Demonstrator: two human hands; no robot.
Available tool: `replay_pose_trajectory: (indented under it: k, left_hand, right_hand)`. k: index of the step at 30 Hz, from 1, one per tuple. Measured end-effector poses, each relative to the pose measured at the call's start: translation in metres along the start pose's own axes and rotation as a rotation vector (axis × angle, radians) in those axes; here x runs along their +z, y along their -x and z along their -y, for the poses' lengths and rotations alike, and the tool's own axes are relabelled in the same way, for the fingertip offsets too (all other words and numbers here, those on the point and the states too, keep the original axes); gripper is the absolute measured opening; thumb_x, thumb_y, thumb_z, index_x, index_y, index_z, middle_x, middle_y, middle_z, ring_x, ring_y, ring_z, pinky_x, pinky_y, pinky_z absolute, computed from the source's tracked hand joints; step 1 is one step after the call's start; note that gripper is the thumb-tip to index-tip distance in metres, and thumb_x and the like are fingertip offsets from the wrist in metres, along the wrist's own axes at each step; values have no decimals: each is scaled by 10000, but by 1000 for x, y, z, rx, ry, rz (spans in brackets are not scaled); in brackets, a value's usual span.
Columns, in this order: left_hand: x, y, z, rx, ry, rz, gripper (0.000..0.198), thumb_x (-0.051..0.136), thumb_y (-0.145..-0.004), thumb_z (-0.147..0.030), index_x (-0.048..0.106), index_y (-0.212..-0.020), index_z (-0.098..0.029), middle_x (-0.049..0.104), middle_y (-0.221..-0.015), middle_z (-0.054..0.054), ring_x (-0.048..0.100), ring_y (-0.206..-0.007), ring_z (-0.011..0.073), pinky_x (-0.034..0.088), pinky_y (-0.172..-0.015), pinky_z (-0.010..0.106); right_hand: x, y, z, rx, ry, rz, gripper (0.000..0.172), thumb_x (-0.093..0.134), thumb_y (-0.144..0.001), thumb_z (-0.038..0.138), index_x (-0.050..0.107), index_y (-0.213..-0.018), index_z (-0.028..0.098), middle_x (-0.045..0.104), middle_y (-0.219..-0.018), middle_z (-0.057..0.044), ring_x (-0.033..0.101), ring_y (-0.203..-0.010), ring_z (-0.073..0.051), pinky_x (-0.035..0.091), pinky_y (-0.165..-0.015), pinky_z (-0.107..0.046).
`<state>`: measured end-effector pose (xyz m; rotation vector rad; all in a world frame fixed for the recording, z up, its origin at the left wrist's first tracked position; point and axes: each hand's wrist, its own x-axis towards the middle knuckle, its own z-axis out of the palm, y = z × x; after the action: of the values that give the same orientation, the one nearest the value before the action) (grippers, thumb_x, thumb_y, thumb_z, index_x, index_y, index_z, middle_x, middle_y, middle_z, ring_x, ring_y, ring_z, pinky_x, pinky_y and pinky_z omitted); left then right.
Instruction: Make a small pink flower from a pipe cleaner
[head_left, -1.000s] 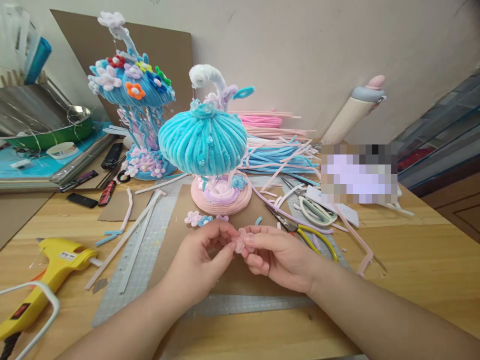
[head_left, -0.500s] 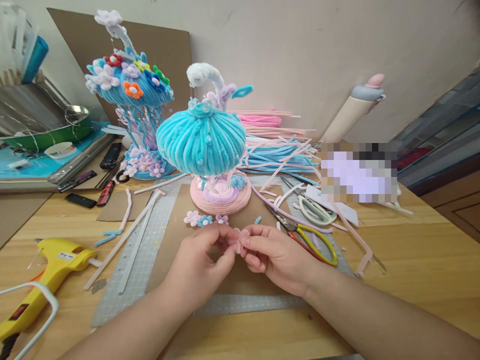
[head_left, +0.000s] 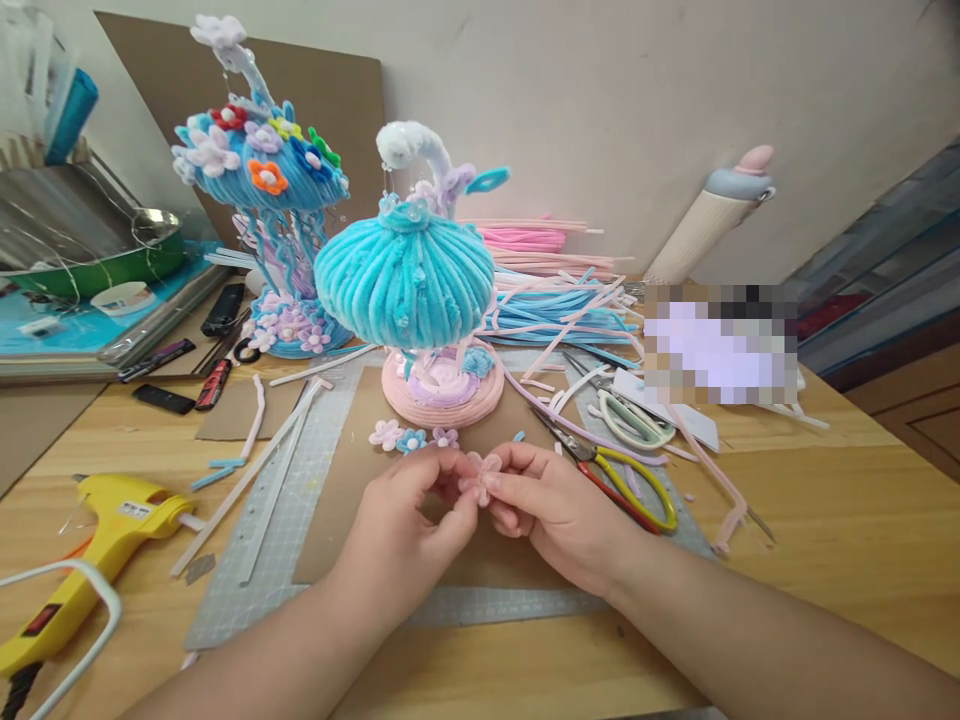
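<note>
Both hands meet over a brown card sheet (head_left: pixel 352 480) and pinch a small pink pipe-cleaner flower (head_left: pixel 480 473). My left hand (head_left: pixel 405 525) holds it from the left with thumb and forefinger. My right hand (head_left: pixel 547 500) grips it from the right. Just beyond the fingers lie three little flowers (head_left: pixel 409 437), pink, blue and purple. Behind them stands a blue fuzzy mushroom-shaped model (head_left: pixel 405 280) on a pink coiled base (head_left: pixel 442 390).
A second blue model with many coloured flowers (head_left: pixel 262 170) stands at the back left. A yellow glue gun (head_left: pixel 82 555) lies at the left. Yellow-handled pliers (head_left: pixel 615 475), scissors (head_left: pixel 630 420) and loose pipe cleaners (head_left: pixel 555 310) lie to the right. A grey cutting mat (head_left: pixel 285 480) lies under the card.
Both hands have shifted slightly away from me with the pink flower and turned it between the fingers. Nothing else on the table has moved.
</note>
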<state>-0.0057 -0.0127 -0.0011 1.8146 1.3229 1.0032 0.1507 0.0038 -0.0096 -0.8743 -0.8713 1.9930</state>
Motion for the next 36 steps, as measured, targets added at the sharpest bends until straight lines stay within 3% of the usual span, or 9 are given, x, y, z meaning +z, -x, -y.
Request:
replay_pose_trajectory:
  k: [5,10,17,23,27,32,36]
  left_hand:
    - [-3,-2,1,27,-66,46,92,545,-790,-133,603,-819,-197,663,-756,-13,613,-695,115,482,-646,214]
    - [-10,-3,1,137,-136,124,117,566,-768,-122,599,-847,-202,658,-758,-21,609,-695,99,467,-614,178]
    - [-11,-4,0,139,-138,110,85,564,-766,-131,586,-817,-195,651,-737,-18,598,-673,101,459,-600,183]
    - [-13,-5,0,85,-97,172,61,556,-774,-151,606,-778,-186,644,-693,-9,586,-651,118,446,-592,209]
    - [-12,-8,-3,-33,119,219,61,552,-801,-187,607,-773,-183,647,-704,2,591,-676,131,462,-638,235]
    - [-7,-14,-1,-355,603,152,126,607,-787,-285,567,-827,-173,625,-731,-1,593,-659,126,507,-631,257]
    - [-5,-14,2,-437,633,215,161,628,-773,-300,588,-732,-149,616,-658,-8,585,-590,105,496,-595,232]
  right_hand:
    - [-1,0,5,25,119,-12,131,663,-721,240,577,-689,146,576,-626,25,431,-474,-41,282,-463,-196]
    - [-5,-1,14,162,286,103,103,640,-691,204,569,-648,144,517,-562,39,444,-464,-51,296,-459,-199]
    - [-2,1,15,50,322,53,117,666,-679,193,560,-668,144,526,-593,47,453,-499,-49,335,-506,-204]
    - [-1,1,17,67,382,69,155,692,-669,221,558,-678,145,523,-575,46,467,-516,-61,334,-518,-212]
    - [-3,-1,14,69,331,61,173,707,-669,238,559,-675,147,540,-586,42,469,-510,-60,333,-511,-211]
    - [-4,-1,8,9,130,3,179,668,-734,290,540,-722,166,587,-705,27,502,-566,-63,362,-542,-213]
    - [-3,-1,8,34,176,2,182,664,-733,298,539,-753,166,574,-700,23,541,-661,-91,395,-624,-234]
